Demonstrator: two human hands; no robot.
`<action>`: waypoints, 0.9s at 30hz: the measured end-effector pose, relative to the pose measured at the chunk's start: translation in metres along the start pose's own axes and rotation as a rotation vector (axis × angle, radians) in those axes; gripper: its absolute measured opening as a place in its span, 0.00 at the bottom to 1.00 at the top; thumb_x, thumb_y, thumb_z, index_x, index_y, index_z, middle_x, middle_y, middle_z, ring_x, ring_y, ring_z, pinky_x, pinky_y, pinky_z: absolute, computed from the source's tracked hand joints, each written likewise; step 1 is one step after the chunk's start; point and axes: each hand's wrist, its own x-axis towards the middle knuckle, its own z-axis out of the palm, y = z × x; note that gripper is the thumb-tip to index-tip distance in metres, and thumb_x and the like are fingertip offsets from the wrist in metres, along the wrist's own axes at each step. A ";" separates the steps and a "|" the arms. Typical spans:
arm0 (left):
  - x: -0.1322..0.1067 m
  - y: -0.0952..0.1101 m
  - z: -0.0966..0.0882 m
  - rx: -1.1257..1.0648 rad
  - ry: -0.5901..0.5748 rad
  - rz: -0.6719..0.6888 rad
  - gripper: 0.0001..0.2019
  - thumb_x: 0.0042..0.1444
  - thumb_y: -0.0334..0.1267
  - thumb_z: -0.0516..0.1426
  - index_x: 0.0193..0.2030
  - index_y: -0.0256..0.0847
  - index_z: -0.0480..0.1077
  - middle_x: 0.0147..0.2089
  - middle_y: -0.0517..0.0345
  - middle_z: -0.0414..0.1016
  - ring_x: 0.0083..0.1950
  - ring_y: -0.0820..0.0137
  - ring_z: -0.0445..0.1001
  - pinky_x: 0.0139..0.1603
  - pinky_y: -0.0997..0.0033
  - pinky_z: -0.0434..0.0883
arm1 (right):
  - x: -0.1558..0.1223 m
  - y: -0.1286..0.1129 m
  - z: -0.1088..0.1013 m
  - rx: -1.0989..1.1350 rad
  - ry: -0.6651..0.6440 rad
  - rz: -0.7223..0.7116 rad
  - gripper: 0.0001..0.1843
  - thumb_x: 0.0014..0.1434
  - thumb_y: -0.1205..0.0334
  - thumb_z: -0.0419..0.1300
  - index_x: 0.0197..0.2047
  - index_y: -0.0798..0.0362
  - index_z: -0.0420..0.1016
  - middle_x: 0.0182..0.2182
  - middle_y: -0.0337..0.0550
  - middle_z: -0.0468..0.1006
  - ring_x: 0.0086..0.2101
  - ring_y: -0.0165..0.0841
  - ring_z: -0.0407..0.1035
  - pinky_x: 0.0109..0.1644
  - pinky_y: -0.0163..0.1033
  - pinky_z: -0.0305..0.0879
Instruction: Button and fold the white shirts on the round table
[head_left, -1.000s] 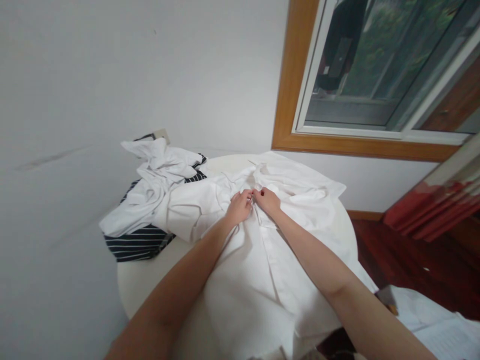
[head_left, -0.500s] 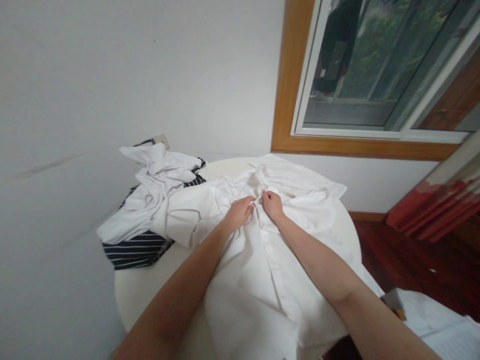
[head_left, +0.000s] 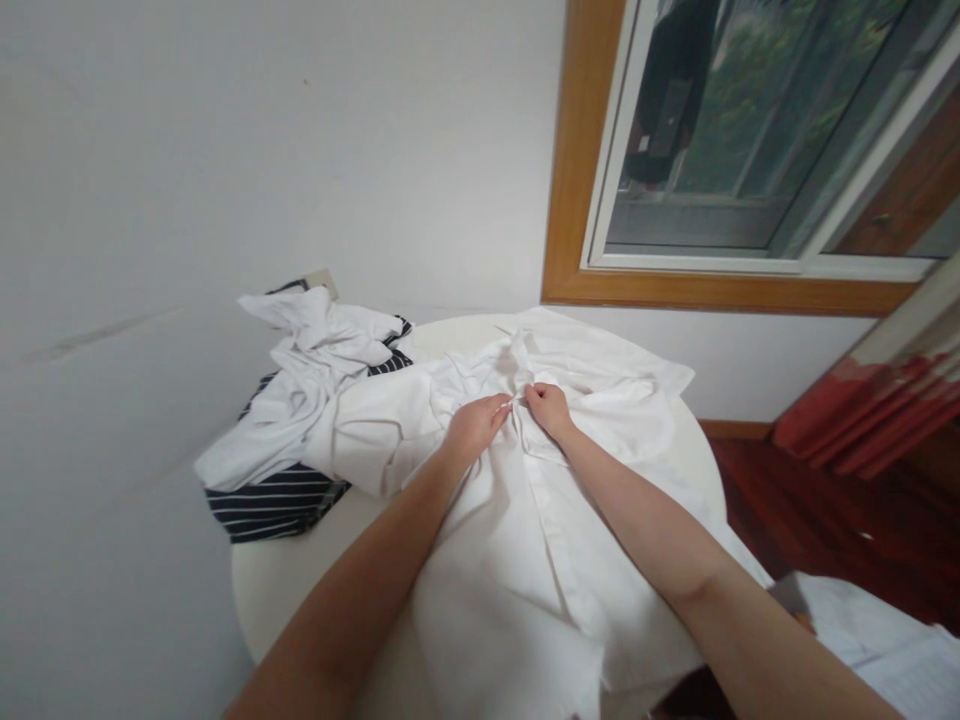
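A white shirt lies spread over a round white table, with its front placket running toward me and its lower part hanging at the near edge. My left hand pinches the shirt's fabric near the collar end. Close beside it, my right hand is closed on the same placket area, thumb and fingers pressed together. The fingertips nearly meet. Whether a button sits between them is too small to make out.
At the table's left lie a crumpled white garment and a dark striped cloth against the wall. A wood-framed window is behind on the right, near a red and white curtain. Papers show at the lower right.
Both hands stay at the same spot on the shirt. Their fingers have shifted slightly, the left hand's now more gathered. The view has moved a little.
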 end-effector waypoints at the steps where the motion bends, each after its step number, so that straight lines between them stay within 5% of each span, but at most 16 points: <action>1: 0.000 0.000 0.000 0.010 0.005 -0.017 0.17 0.65 0.45 0.45 0.51 0.45 0.70 0.49 0.57 0.78 0.49 0.66 0.75 0.49 0.70 0.69 | 0.000 0.001 0.000 -0.006 -0.012 -0.012 0.21 0.56 0.52 0.48 0.16 0.51 0.57 0.15 0.33 0.56 0.21 0.27 0.53 0.27 0.34 0.45; 10: 0.000 0.001 0.003 0.036 0.073 -0.059 0.15 0.64 0.47 0.47 0.47 0.46 0.72 0.45 0.58 0.79 0.46 0.66 0.76 0.44 0.71 0.69 | 0.000 0.000 0.000 0.042 -0.027 -0.007 0.19 0.53 0.53 0.48 0.15 0.51 0.56 0.15 0.33 0.54 0.21 0.27 0.53 0.26 0.34 0.46; 20: 0.001 0.002 0.006 0.000 0.097 -0.005 0.15 0.65 0.43 0.47 0.45 0.44 0.73 0.45 0.55 0.79 0.47 0.65 0.75 0.49 0.68 0.69 | -0.001 -0.002 -0.010 0.046 -0.133 0.050 0.18 0.49 0.53 0.53 0.14 0.52 0.58 0.13 0.32 0.51 0.19 0.25 0.49 0.24 0.34 0.43; 27: 0.002 0.003 0.010 -0.017 0.134 0.009 0.16 0.65 0.43 0.47 0.45 0.41 0.74 0.47 0.53 0.78 0.49 0.64 0.74 0.53 0.64 0.68 | 0.000 0.004 -0.012 0.000 -0.155 -0.075 0.16 0.49 0.54 0.52 0.15 0.53 0.58 0.16 0.32 0.52 0.21 0.25 0.50 0.26 0.33 0.44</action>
